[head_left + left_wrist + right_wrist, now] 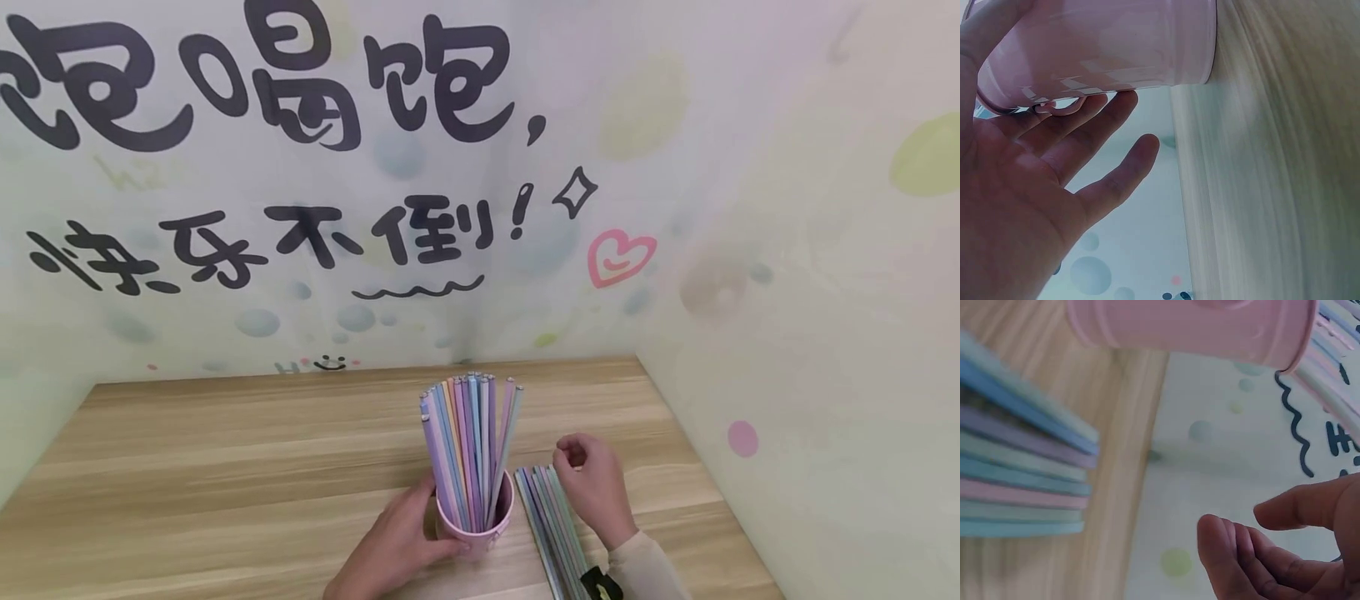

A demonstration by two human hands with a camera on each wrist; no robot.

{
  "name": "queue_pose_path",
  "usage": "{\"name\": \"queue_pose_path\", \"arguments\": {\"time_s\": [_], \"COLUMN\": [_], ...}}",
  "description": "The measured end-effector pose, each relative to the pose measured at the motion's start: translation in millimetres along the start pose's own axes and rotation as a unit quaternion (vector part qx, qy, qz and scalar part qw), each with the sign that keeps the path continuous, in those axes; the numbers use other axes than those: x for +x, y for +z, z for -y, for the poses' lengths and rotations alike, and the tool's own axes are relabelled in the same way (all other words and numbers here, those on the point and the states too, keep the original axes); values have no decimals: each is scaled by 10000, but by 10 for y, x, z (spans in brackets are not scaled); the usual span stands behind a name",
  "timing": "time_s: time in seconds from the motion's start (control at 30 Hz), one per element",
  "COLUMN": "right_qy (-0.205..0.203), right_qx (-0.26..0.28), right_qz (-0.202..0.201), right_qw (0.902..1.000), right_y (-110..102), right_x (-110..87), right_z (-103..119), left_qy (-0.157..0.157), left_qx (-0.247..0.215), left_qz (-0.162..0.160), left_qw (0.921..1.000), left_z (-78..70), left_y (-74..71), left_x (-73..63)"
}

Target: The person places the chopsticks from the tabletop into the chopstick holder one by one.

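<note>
My left hand [397, 533] holds the side of a small pink bucket [480, 546], thumb on the near side. In the left wrist view the fingertips [1125, 100] touch the bucket's far side beside its small loop, while the little finger stands free. Many slim pastel sticks [465, 450] with silvery ends stand upright in the bucket, fanned toward its left. Over the top ends of a row of similar sticks [551, 525] hovers my right hand [597, 492]. Its fingers are loosely bent with a gap to the thumb [1297, 506], and nothing is between them.
All this stands on a wood-grain table [225, 467]. A pale printed wall [450, 325] with black characters rises behind its back edge, and another wall [825, 375] borders the right side. A black strap piece [602, 583] lies by the right sleeve [647, 571], over the loose sticks.
</note>
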State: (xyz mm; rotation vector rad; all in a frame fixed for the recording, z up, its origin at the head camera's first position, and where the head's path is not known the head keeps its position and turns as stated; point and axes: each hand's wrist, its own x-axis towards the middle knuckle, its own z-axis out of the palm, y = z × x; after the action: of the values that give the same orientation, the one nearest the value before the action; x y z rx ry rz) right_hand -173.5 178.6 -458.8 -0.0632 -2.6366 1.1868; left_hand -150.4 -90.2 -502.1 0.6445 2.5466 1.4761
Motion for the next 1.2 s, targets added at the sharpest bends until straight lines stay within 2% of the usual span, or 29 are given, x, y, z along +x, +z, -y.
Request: {"name": "queue_pose_path", "arguments": {"time_s": [0.27,0.47,0.77,1.2], "right_qy": [539,610,946,925], "right_qx": [-470,-1009,-1304,-1517], "right_qz": [673,898,1235,1360], "right_qw": [9952,9890,9792,9746], "right_y": [32,75,122,176], "right_x": [-53,-77,-114,-134], "right_z": [-353,-495,-556,-517], "left_qy": [-164,-196,-149,-227], "left_qx": [-5,-23,14,-5], "left_qz": [33,48,28,55], "left_qw": [9999,9998,9999,9997], "left_z": [-24,-14,-5,-17], "left_y": [-9,-7,-7,-15], "left_x": [0,-4,-2,-6]}}
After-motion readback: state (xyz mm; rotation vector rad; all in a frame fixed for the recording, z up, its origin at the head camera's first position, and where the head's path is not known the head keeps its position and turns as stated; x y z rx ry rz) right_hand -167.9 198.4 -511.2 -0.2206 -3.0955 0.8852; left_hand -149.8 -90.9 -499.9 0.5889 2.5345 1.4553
